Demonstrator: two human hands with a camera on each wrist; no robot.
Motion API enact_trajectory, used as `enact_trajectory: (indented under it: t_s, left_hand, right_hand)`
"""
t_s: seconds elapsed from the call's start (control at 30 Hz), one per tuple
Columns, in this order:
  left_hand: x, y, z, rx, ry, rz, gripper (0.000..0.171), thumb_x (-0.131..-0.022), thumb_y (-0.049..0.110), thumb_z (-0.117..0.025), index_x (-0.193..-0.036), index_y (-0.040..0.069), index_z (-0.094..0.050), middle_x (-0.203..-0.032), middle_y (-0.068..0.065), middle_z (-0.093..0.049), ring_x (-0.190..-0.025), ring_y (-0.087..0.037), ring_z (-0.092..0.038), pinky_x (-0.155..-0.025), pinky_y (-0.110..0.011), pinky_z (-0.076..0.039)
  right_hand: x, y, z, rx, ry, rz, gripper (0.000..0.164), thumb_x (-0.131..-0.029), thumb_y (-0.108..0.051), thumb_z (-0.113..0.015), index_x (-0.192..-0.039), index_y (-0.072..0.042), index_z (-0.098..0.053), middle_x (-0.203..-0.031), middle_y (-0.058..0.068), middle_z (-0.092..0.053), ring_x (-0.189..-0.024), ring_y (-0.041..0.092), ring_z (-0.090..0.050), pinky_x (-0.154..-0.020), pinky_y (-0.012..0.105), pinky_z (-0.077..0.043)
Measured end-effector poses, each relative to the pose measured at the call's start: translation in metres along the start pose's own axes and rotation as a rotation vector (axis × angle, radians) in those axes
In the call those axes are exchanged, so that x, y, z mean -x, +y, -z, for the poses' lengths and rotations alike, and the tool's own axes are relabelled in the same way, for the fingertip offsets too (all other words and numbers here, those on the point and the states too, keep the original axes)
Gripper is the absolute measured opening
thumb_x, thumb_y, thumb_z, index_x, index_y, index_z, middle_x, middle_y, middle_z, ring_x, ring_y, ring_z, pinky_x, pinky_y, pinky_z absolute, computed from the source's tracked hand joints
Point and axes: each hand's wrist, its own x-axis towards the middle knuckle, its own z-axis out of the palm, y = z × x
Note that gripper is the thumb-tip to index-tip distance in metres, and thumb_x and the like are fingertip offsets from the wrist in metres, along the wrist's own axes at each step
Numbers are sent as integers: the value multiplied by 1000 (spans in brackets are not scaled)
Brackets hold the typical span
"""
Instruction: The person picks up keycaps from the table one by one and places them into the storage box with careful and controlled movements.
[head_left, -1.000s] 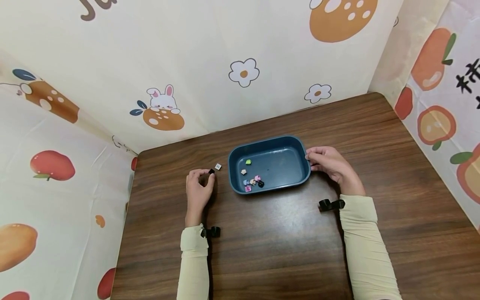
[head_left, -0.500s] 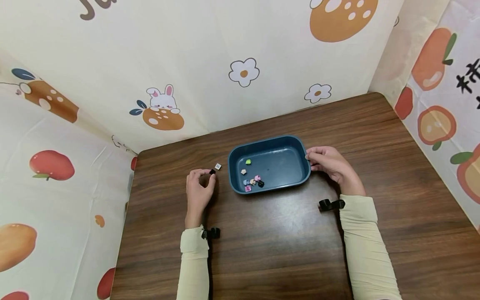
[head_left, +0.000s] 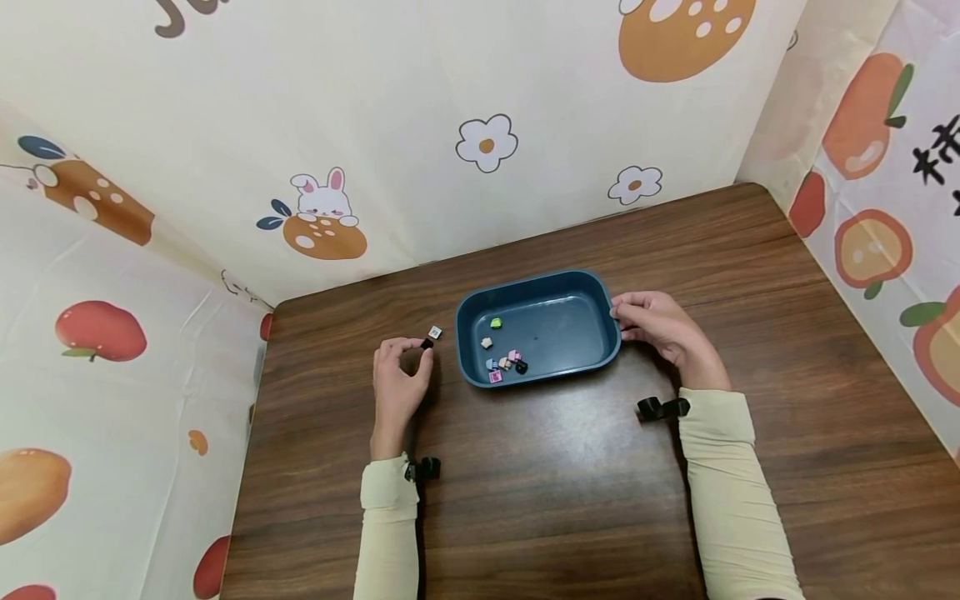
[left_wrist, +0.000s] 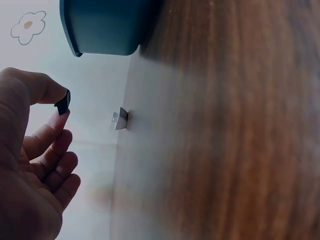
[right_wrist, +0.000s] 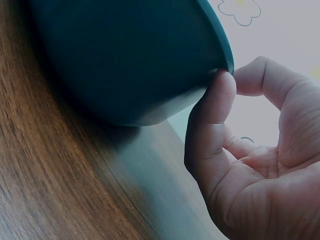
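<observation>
Between thumb and forefinger, my left hand (head_left: pixel 397 385) pinches a small black piece (left_wrist: pixel 63 102), its other fingers loosely curled in the left wrist view. Just beyond those fingertips, a small white piece with dark print (head_left: pixel 435 332) lies on the table. My right hand (head_left: pixel 663 333) holds the right end of a dark blue rectangular tub (head_left: pixel 566 333), thumb and finger on its rim. Inside, toward the left, are a green piece (head_left: pixel 496 322), a cream one (head_left: pixel 487 342) and a cluster with a magenta piece (head_left: pixel 495 377) and a black one (head_left: pixel 521 366).
Everything stands on a brown wood-grain table (head_left: pixel 540 483). A cream printed cloth (head_left: pixel 405 150) hangs along its back edge, with more fruit-printed cloth (head_left: pixel 97 417) at the left and right. Each wrist wears a small black camera mount (head_left: pixel 662 409).
My left hand has shifted slightly to the right with the black piece, closer to the white one. My right hand and the tub stay where they were.
</observation>
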Motion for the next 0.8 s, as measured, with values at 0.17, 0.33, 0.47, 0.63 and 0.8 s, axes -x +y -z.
enact_trajectory:
  t_s: [0.17, 0.33, 0.47, 0.63, 0.8]
  left_hand:
    - [1, 4, 1, 7, 3, -12, 18, -96, 23, -77, -109, 11, -77, -121, -11, -66, -113, -35, -56, -97, -48, -43]
    - [2, 9, 0, 24, 5, -36, 18, -95, 21, -78, -109, 10, -77, -120, -13, -66, -113, -36, -56, -96, -47, -43]
    - [2, 12, 0, 26, 4, -56, 17, -94, 19, -78, -108, 9, -77, -119, -13, -67, -113, -35, -56, -97, -48, -44]
    - [3, 15, -1, 30, -1, -59, 17, -95, 20, -78, -108, 10, -77, -119, -13, -66, -111, -36, -56, -97, -48, -44]
    - [4, 15, -3, 21, -15, -61, 18, -95, 22, -78, -109, 11, -77, -120, -12, -66, -112, -34, -55, -97, -47, -44]
  right_hand:
    - [0, 0, 0, -2, -1, 0, 22, -103, -9, -54, -121, 4, -58, -84, -11, -67, -73, 1, -61, -67, 18, -57]
    - [0, 0, 0, -6, 1, 2, 15, -102, -8, -55, -114, -1, -61, -82, -11, -67, -72, 2, -62, -67, 18, -58]
    - [-1, 0, -1, -10, 3, 6, 14, -102, -8, -55, -112, -2, -63, -82, -11, -67, -72, 2, -62, -66, 18, -58]
    - [0, 0, -1, -3, 0, 8, 15, -103, -9, -55, -114, -2, -62, -83, -11, -67, -72, 2, -61, -67, 18, -58]
    - [1, -1, -1, -9, 2, 8, 15, -103, -9, -54, -115, 0, -61, -83, -11, -67, -73, 2, -61, -67, 18, -57]
